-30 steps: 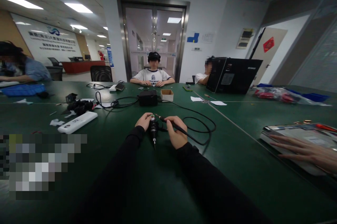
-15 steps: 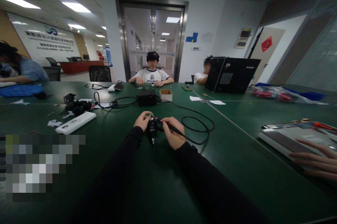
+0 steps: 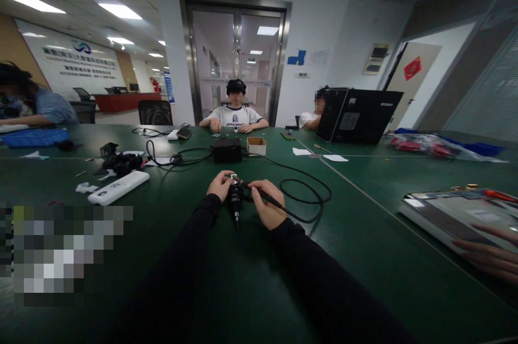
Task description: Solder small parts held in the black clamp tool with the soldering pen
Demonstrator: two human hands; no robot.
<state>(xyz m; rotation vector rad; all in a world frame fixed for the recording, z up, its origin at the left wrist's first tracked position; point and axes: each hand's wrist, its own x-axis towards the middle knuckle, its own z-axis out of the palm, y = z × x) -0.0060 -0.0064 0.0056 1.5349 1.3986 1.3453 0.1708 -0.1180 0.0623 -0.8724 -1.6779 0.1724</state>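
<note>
My left hand (image 3: 219, 186) is closed in a pinch on a small greenish circuit board (image 3: 233, 176), partly hidden by the fingers. Just below that board lies a black cylindrical tool (image 3: 235, 198) with a thin metal tip pointing toward me; my left fingertips are right beside its far end. In my right hand (image 3: 267, 204) is a black corded pen-shaped tool that looks like a soldering iron (image 3: 259, 192), gripped like a pencil. Its tip reaches the board's end of the cylinder, but whether it touches is too small to tell.
A cable (image 3: 324, 204) loops at the right toward a black box (image 3: 227, 150) beside a small open carton (image 3: 256, 146). A white power strip (image 3: 118, 188) lies left. At right, another person's hand (image 3: 489, 249) rests by an opened flat device (image 3: 457, 214). A black computer case (image 3: 358, 116) stands behind.
My hands and the tools keep almost the same pose. The other person's hand at the right has shifted slightly toward the edge of view.
</note>
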